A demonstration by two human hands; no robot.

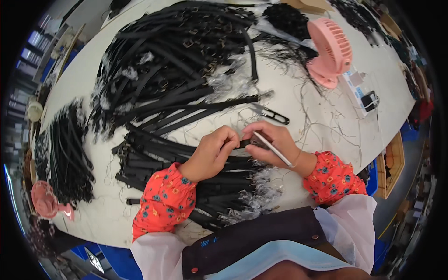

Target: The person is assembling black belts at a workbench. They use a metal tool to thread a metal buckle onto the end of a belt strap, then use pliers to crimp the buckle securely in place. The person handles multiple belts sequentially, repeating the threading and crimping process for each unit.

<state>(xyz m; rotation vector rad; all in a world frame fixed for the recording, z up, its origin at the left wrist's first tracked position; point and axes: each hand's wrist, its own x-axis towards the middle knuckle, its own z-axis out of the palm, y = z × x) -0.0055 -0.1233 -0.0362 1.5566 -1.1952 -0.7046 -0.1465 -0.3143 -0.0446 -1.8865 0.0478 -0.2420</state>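
In front of me, my left hand (211, 153) is closed, its thumb and fingers pinching one side of a short black strap piece (244, 143). My right hand (279, 140) grips the other side of that piece. A slim white rod-like tool (273, 149) also lies in my right hand, slanting from the fingers toward the wrist; its exact kind is unclear. Just beyond my right hand rest black-handled thread snips (270, 113). Below both hands spreads a bundle of black straps (224, 182), some ends wrapped in clear plastic.
A large heap of black buckled straps (158, 60) covers the far left of the white table (298, 100). Another strap bundle (70, 154) lies at the left beside a pink fan (45, 200). A larger pink fan (329, 49) stands far right, near a white power strip (355, 93). Loose threads are scattered about.
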